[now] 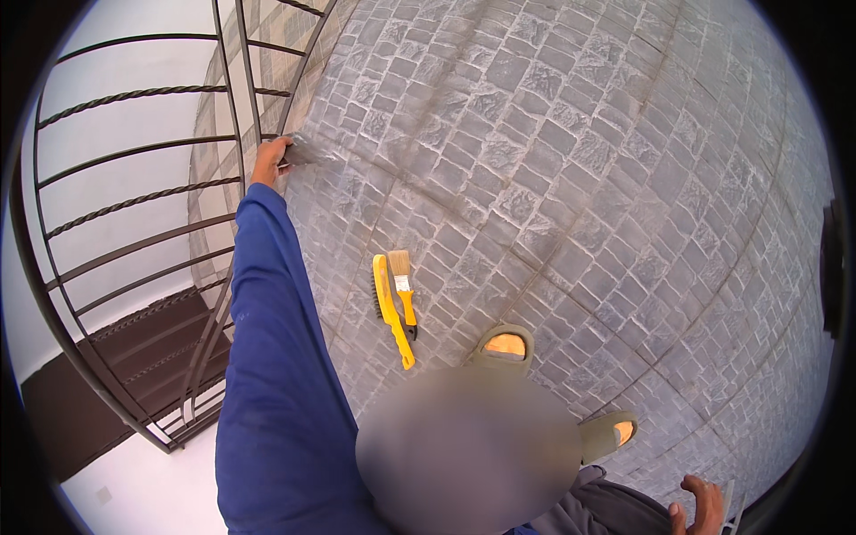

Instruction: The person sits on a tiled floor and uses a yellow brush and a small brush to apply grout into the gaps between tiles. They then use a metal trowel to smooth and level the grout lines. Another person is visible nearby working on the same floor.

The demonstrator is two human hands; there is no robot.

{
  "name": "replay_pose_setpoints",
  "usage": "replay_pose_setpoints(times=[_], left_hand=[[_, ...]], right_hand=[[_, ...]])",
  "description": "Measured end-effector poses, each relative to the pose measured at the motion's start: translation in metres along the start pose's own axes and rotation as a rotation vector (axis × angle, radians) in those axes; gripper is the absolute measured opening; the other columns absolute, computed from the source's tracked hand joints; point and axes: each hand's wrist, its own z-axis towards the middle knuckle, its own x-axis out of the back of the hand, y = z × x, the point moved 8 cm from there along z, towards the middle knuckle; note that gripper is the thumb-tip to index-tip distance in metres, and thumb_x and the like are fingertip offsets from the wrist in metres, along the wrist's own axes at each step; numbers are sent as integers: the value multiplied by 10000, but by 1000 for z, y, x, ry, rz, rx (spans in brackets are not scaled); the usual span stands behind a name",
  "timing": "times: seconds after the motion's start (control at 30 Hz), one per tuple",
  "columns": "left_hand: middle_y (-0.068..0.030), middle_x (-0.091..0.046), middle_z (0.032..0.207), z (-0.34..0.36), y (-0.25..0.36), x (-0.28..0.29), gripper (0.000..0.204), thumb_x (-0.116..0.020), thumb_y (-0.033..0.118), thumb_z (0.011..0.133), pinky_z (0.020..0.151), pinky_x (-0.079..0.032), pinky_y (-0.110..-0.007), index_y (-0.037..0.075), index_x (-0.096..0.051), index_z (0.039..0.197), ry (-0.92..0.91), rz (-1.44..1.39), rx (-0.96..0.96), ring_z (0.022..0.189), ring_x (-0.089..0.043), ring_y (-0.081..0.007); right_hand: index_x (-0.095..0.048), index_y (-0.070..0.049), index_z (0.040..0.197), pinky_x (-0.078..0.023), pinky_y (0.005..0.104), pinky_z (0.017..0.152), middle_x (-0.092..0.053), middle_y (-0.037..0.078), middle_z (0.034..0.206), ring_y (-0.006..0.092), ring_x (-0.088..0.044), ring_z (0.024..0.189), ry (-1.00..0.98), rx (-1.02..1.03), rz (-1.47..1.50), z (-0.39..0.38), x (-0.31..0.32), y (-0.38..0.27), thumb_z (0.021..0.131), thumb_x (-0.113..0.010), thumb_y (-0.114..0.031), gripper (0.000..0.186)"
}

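My left hand reaches out in a blue sleeve to the dark metal railing. Its fingers are closed at the railing's edge around something dark grey that I cannot make out. At the lower right, my right hand has its fingers bent and apart, with nothing visible in it. It is beside a pale, thin-edged object, mostly out of sight. A yellow-handled wire brush lies on the paving, bristles to the left. Against its right side rests a paintbrush with pale bristles and a yellow handle.
Grey block-patterned paving spreads ahead and to the right. My feet wear olive sandals. Beyond the railing are a white wall and dark brown steps. A dark object stands at the right rim. A blurred oval hides the lower middle.
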Motion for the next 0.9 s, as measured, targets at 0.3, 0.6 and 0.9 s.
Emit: replay_pose_setpoints(times=[0.3, 0.6, 0.9], left_hand=[[-58, -625, 902, 20, -6, -10, 244, -698, 247, 790, 665, -523, -406, 70, -651, 950, 7, -29, 97, 769, -591, -216], [-8, -565, 776, 30, 5, -8, 167, -685, 257, 836, 609, -499, -326, 106, -633, 886, -3, 132, 123, 692, -538, -136], [27, -483, 647, -32, -1, -38, 158, -713, 230, 818, 488, -383, -287, 97, -628, 826, -237, 130, 54, 495, -371, -86]], right_hand=[[-560, -6, 1239, -417, 434, 968, -599, 206, 1195, 377, -554, 1125, -9, -74, 36, 31, 11, -3, 979, -521, -161, 305], [-549, -2, 1240, -418, 432, 965, -596, 208, 1191, 378, -558, 1111, -64, -50, 4, 43, 10, -17, 980, -524, -175, 313], [-560, -4, 1227, -436, 437, 911, -600, 221, 1153, 408, -568, 1054, -56, 114, -32, 30, 9, -24, 940, -549, -115, 307]])
